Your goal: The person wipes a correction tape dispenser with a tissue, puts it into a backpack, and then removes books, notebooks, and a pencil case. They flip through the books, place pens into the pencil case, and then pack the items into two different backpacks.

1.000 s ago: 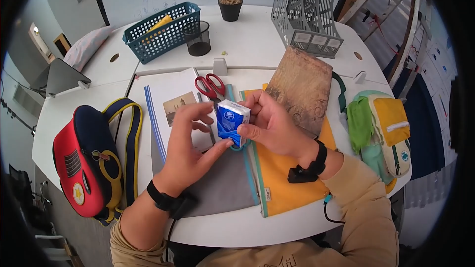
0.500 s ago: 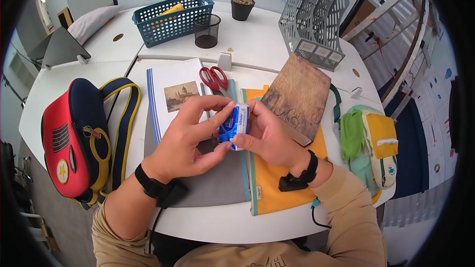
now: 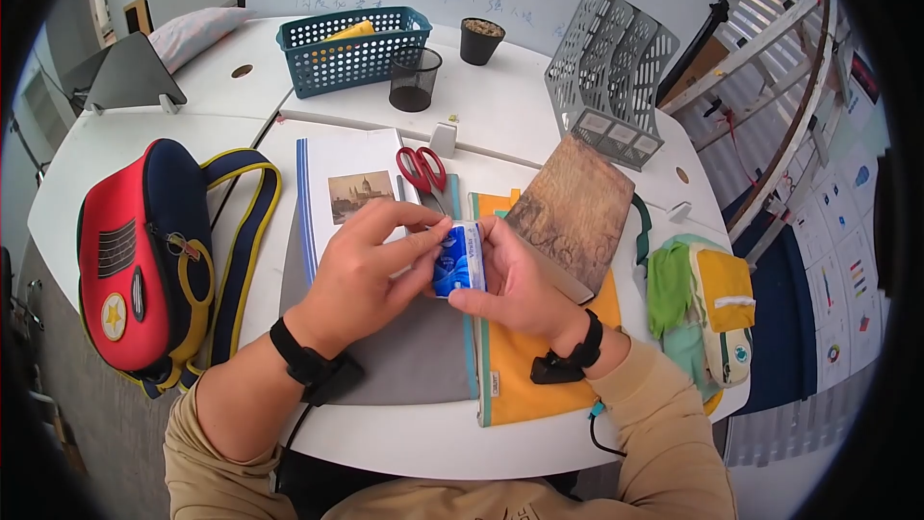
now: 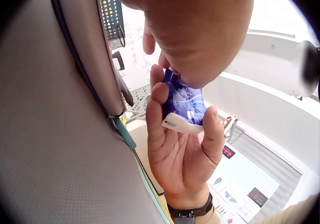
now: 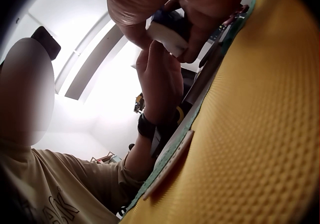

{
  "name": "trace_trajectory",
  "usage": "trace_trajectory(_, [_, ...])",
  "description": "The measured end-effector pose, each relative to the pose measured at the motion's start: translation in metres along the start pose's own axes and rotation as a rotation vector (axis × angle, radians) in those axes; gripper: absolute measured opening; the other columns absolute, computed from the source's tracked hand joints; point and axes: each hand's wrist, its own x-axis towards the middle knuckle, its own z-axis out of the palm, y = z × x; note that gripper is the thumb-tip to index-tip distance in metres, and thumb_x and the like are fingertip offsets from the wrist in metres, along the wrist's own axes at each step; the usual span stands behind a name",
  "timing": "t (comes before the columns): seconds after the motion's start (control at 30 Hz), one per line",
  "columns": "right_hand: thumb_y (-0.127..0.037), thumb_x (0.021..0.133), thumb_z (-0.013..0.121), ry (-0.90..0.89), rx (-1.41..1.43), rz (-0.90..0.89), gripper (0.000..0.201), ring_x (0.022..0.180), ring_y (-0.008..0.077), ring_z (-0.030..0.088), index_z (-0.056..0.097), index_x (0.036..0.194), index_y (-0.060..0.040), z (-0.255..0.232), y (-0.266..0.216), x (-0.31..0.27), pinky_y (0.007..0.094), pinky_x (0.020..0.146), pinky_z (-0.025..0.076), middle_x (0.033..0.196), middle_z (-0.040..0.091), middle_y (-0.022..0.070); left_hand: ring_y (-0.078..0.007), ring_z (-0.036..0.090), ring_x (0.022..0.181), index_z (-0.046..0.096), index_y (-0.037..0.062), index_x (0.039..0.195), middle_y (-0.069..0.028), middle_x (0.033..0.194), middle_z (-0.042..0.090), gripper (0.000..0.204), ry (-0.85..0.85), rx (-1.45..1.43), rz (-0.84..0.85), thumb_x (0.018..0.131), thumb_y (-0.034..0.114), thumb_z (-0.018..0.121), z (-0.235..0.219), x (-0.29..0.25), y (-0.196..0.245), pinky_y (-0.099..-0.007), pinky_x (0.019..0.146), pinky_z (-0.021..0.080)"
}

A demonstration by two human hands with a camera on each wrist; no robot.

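A small blue-and-white tissue pack [image 3: 457, 268] is held up between both hands, above the seam between a grey zip pouch [image 3: 404, 366] and an orange one [image 3: 534, 390]. My right hand [image 3: 525, 279] grips it from the right, thumb on the near side and fingers behind. At its upper left edge, the thumb and index finger of my left hand [image 3: 371, 260] pinch the wrapper. In the left wrist view, the pack's white end [image 4: 182, 123] points toward the right palm. The right wrist view shows that pack [image 5: 170, 36] partly hidden by fingers.
Red-handled scissors [image 3: 422, 169] and a white booklet [image 3: 318, 173] lie beyond the hands; a brown book [image 3: 577, 212] rests on the orange pouch. A red-and-navy bag [image 3: 144, 260] stands left, a green-and-yellow bag [image 3: 707, 303] right. Behind are a teal basket [image 3: 356, 63], mesh cup [image 3: 414, 87] and grey file rack [image 3: 611, 77].
The left hand has come from spread fingers beside the tissue pack to pinching its upper left edge. The right hand has kept its grip while the pack turned slightly. The head view has shifted.
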Motion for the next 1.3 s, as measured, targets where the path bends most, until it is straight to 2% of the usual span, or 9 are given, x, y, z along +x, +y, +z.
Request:
trace_trajectory(0.2, [-0.016,0.119,0.068,0.120,0.059,0.070,0.039,0.113,0.0234,0.081,0.047,0.149,-0.0006,-0.001,-0.010,0.001,0.0392,0.101,0.068,0.136,0.074,0.0174,-0.0282,0.079,0.098,0.082,-0.0014,0.113,-0.0146,0.110,0.080,0.013,0.158,-0.124,-0.249,0.103,-0.004,0.075,-0.004,0.001,0.003,-0.0369,0.092,0.063])
trace_trajectory(0.43, [-0.021,0.118,0.072,0.224,-0.067,0.011,0.039,0.105,0.0206,0.082,0.055,0.145,0.0011,-0.004,-0.004,0.003,0.0353,0.092,0.069,0.124,0.080,0.0152,-0.0238,0.078,0.099,0.079,-0.0040,0.112,-0.0145,0.107,0.080,0.010,0.199,-0.166,-0.368,0.109,-0.002,0.070,-0.002,0.000,0.002,-0.0353,0.092,0.063])
trace_trajectory(0.53, [-0.021,0.118,0.073,0.224,-0.067,0.012,0.038,0.105,0.0207,0.083,0.056,0.143,0.0015,-0.004,-0.003,0.003,0.0350,0.091,0.069,0.122,0.081,0.0155,-0.0222,0.078,0.096,0.079,-0.0025,0.110,-0.0140,0.107,0.079,0.006,0.204,-0.136,-0.362,0.107,-0.002,0.073,-0.003,0.000,0.000,-0.0344,0.092,0.062])
trace_trajectory(0.6, [-0.021,0.118,0.073,0.226,-0.056,0.011,0.037,0.106,0.0211,0.083,0.055,0.142,0.0017,-0.004,-0.002,0.003,0.0349,0.091,0.069,0.121,0.081,0.0162,-0.0251,0.077,0.103,0.079,0.0001,0.108,-0.0142,0.114,0.076,0.006,0.209,-0.206,-0.426,0.103,-0.003,0.077,-0.003,0.002,0.006,-0.0369,0.096,0.062])
trace_trajectory(0.67, [-0.020,0.118,0.073,0.250,-0.059,-0.005,0.035,0.108,0.0217,0.083,0.054,0.138,0.0010,-0.005,0.000,0.003,0.0355,0.092,0.069,0.122,0.081,0.0173,-0.0284,0.074,0.111,0.080,0.0030,0.106,-0.0145,0.122,0.072,0.012,0.213,-0.157,-0.370,0.098,-0.005,0.081,-0.003,0.003,0.007,-0.0399,0.100,0.061])
trace_trajectory(0.73, [-0.017,0.117,0.074,0.271,-0.058,-0.022,0.032,0.109,0.0224,0.083,0.053,0.134,0.0002,-0.004,-0.001,0.003,0.0364,0.094,0.069,0.124,0.080,0.0184,-0.0323,0.071,0.119,0.080,0.0063,0.105,-0.0149,0.129,0.066,0.019,0.215,0.012,-0.194,0.091,-0.007,0.084,-0.003,0.003,0.004,-0.0433,0.104,0.059])
trace_trajectory(0.77, [-0.016,0.117,0.074,0.277,-0.054,-0.028,0.031,0.110,0.0227,0.083,0.052,0.132,-0.0003,-0.002,-0.002,0.003,0.0370,0.096,0.069,0.125,0.080,0.0188,-0.0365,0.065,0.127,0.082,0.0086,0.109,-0.0153,0.134,0.061,0.027,0.094,0.126,-0.079,0.087,-0.008,0.085,-0.008,0.000,-0.002,-0.0466,0.108,0.057])
trace_trajectory(1.07, [-0.004,0.111,0.079,0.189,-0.068,-0.108,0.027,0.119,0.0208,0.081,0.056,0.125,-0.0011,-0.001,0.004,0.002,0.0369,0.104,0.068,0.135,0.077,0.0167,-0.0335,0.067,0.127,0.088,0.0093,0.117,-0.0157,0.134,0.063,0.032,0.163,0.079,-0.118,0.087,0.002,0.094,-0.005,0.000,0.007,-0.0440,0.107,0.058])
trace_trajectory(1.3, [-0.002,0.109,0.081,0.160,-0.099,-0.116,0.029,0.120,0.0178,0.079,0.061,0.130,-0.0019,-0.007,0.010,0.000,0.0335,0.103,0.066,0.140,0.075,0.0139,-0.0323,0.064,0.130,0.080,0.0043,0.126,-0.0139,0.139,0.060,0.037,0.114,-0.150,-0.232,0.092,0.002,0.093,0.006,-0.001,0.006,-0.0435,0.115,0.054])
